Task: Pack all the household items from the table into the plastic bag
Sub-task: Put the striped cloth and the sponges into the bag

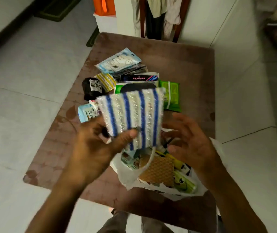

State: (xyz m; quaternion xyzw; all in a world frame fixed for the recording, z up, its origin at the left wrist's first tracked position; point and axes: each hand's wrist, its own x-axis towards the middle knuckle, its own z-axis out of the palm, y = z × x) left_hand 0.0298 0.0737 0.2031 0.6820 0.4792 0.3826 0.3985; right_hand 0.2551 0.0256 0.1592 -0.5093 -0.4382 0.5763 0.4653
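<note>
Head view: my left hand [92,145] pinches a blue-striped scrubber pack [132,118] over the plastic bag [126,175] at 6 o'clock, right hand [189,142] spread empty, seemingly steadying the bag's mouth, remaining packets [119,63] at 12 on the table [184,61].

home: tiled floor [25,91], low brown table [184,64], hung clothes [158,12].

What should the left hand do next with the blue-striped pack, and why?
Probably lower the blue-striped pack into the plastic bag. The left hand grips it by its lower edge just above the bag's open mouth, which already holds several items, while the right hand hovers open beside the opening, holding nothing.
</note>
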